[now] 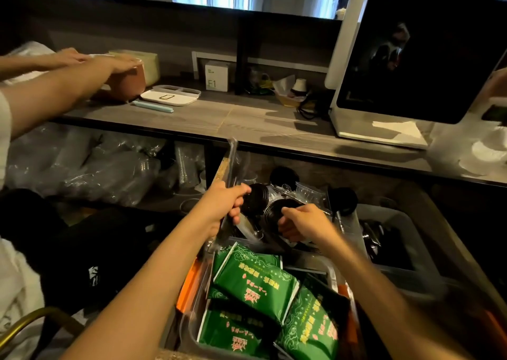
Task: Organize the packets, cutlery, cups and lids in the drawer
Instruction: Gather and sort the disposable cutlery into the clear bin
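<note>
Four green packets (pixel 256 285) show in the drawer. Two stacks of black lids (pixel 274 211) lie beyond them. One white box (pixel 216 75) stands on the surface.

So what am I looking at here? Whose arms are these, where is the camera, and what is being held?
No machine here: a person wears a camera on the head, looking down at their own arms. The left hand grips a clear plastic sleeve, apparently of wrapped cutlery. The right hand curls round black lids in the open drawer. Nearer the camera, green packets fill a bin. Above is a wooden counter with a dark screen. The arms at far left belong to someone else.
</note>
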`<state>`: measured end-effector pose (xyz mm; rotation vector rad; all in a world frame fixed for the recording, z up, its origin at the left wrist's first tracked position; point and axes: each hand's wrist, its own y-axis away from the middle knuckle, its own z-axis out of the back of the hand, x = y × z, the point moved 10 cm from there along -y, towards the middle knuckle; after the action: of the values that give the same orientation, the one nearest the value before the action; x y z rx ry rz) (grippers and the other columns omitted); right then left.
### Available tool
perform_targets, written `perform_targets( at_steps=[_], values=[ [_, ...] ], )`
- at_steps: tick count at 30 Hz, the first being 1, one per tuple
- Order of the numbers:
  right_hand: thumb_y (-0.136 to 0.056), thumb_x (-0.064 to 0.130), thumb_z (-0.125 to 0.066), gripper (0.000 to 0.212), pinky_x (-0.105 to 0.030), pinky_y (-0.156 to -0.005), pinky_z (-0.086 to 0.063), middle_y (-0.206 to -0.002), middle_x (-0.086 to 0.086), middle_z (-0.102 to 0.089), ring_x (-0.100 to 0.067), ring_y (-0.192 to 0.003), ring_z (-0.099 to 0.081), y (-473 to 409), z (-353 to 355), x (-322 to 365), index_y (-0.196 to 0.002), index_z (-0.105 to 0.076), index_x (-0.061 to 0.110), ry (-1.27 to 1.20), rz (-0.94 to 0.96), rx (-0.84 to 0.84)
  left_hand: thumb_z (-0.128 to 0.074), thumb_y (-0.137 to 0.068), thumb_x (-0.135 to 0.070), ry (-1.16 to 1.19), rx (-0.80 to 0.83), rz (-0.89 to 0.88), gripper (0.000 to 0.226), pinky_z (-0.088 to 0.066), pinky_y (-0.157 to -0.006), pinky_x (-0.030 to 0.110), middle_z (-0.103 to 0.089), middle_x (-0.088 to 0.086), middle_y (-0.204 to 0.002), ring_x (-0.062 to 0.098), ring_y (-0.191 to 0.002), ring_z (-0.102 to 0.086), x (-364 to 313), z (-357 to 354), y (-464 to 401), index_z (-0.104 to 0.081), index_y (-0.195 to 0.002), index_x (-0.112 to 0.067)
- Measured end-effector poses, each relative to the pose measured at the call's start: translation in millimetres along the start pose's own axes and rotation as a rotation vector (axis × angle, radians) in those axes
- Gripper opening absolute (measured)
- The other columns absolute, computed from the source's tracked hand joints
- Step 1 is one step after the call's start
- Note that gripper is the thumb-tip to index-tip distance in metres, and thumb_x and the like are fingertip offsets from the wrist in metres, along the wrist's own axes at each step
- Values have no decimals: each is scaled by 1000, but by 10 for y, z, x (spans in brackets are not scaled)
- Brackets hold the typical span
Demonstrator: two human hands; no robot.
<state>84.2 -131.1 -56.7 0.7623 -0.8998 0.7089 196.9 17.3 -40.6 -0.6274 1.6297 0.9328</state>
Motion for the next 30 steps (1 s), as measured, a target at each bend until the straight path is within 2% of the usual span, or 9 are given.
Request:
perform_targets(
  at_steps=[2,4,8,12,16,19,23,28,30],
  values=[
    [-98,32,-54,40,-40,-76,-58,-77,-7,-74,-28,-74,-70,-44,13,-73,-72,-73,9,136,5,-8,-55,-101,-11,-104,50,59,10,-46,-39,25,-46,2,-53,11,-37,-42,139,-45,-20,-53,-102,-1],
    [-97,38,-53,44,-32,-68,-53,-71,-2,-71,-18,-68,-66,-59,29,-48,-75,-74,7,242,39,-35,-53,-101,-9,-107,109,91,10,-56,-45,33,-54,9,-59,17,-44,-53,211,-146,4,-54,-95,0],
    [-100,39,-46,50,-30,-55,-32,-58,-2,-48,-13,-54,-45,-79,-84,31,-59,-47,11,364,81,-2,-49,-102,-10,-238,169,123,19,-59,-49,34,-68,17,-66,26,-55,-67,262,-209,51,-56,-87,-1],
    [-101,46,-41,55,-35,-72,-41,-86,-15,-65,-27,-83,-59,-144,-219,38,-82,-64,0,503,95,22,-47,-104,-14,-155,63,93,20,-54,-40,30,-65,16,-63,22,-44,-62,221,-88,-32,-53,-91,0],
    [-100,50,-42,54,-34,-71,-42,-86,-12,-64,-26,-82,-59,-184,-313,64,-79,-62,3,579,127,8,-48,-103,-16,8,-94,48,19,-52,-39,28,-61,17,-69,20,-40,-57,176,148,-171,-54,-97,1],
    [-97,52,-47,55,-33,-72,-46,-94,-16,-68,-29,-89,-63,-244,-413,-15,-93,-66,1,668,122,37,-48,-103,-15,60,-127,31,17,-52,-42,30,-60,16,-70,20,-41,-57,204,210,-205,-53,-99,0],
    [-89,49,-65,35,-25,-58,-39,-87,-3,-63,-15,-76,-56,-310,-504,-105,-91,-63,13,739,31,197,-48,-104,-16,109,-128,-5,18,-51,-40,29,-59,14,-68,18,-41,-56,189,223,-190,-54,-102,1],
    [-85,46,-71,39,-28,-66,-43,-84,-2,-65,-17,-75,-58,-407,-567,-131,-100,-69,10,716,-45,273,-50,-102,-14,137,-145,-19,17,-52,-41,30,-59,14,-69,18,-43,-57,192,259,-164,-53,-109,1],
    [-86,37,-73,28,-26,-60,-44,-74,-1,-61,-15,-66,-56,-423,-572,-119,-91,-66,10,660,-54,280,-51,-100,-13,135,-145,-23,14,-52,-42,30,-59,13,-69,19,-45,-57,177,258,-157,-53,-107,0]
  ],
)
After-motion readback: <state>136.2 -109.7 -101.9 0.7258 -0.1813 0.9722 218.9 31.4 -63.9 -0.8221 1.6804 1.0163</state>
